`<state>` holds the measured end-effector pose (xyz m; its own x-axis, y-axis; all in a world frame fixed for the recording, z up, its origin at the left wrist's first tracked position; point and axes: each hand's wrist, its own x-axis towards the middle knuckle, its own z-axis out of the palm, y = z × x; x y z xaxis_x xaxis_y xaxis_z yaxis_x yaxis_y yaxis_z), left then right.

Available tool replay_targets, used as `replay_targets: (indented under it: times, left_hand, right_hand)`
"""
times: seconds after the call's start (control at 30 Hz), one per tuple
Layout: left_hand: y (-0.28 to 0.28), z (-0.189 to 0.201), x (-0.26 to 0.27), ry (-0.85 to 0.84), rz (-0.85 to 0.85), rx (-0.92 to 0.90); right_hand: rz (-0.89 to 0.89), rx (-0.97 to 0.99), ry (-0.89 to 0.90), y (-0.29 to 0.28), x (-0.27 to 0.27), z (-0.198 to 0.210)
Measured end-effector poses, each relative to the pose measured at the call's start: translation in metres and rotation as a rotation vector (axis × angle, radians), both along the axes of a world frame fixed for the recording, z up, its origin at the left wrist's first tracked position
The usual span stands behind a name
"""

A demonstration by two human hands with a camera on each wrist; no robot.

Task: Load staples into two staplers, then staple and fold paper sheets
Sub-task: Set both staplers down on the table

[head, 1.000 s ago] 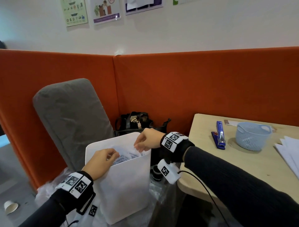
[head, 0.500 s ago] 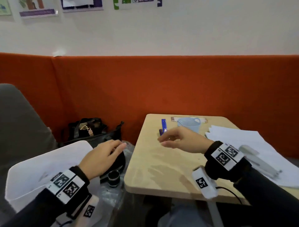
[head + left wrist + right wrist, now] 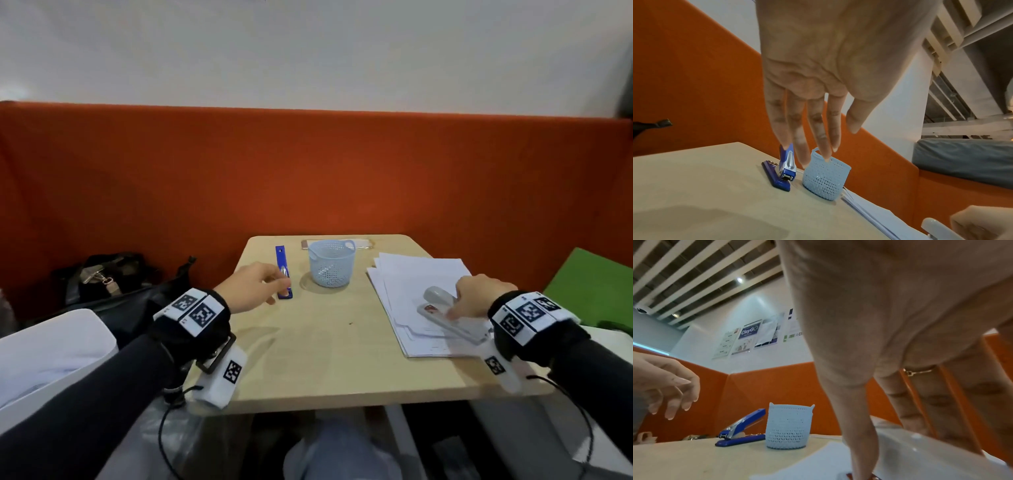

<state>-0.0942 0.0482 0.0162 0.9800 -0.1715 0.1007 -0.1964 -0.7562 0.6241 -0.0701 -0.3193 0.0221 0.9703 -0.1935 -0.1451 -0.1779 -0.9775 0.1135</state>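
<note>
The left hand (image 3: 251, 286), fingers loose and empty, hovers by the blue stapler (image 3: 283, 271) near the table's (image 3: 325, 359) far left edge. The right hand (image 3: 479, 298) grips the grey stapler (image 3: 442, 313) on the paper stack (image 3: 411, 277) at the right edge. Both staplers look rigid and smooth, best grasped mid-body.

On the table (image 3: 325, 359), the basket (image 3: 331, 263) stands at the back, middle. A stapler (image 3: 283, 272) lies just left of it, apart from it. A phone (image 3: 363, 243) lies behind the basket at the far edge. A paper stack (image 3: 418, 291) lies right of the basket, and a second stapler (image 3: 445, 315) rests on it. A bag (image 3: 113, 281) sits left of the table.
</note>
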Motion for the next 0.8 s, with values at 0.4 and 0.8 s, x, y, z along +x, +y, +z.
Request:
replay_targets:
  times: [0.4, 0.8]
  left_hand:
    - [0.011, -0.008, 0.012, 0.103, 0.082, 0.080]
    - [-0.003, -0.013, 0.051, 0.059, 0.147, 0.318]
  right_hand:
    - [0.095, 0.090, 0.100, 0.024, -0.001, 0.021]
    - [0.372, 0.223, 0.082, 0.140, 0.008, 0.017]
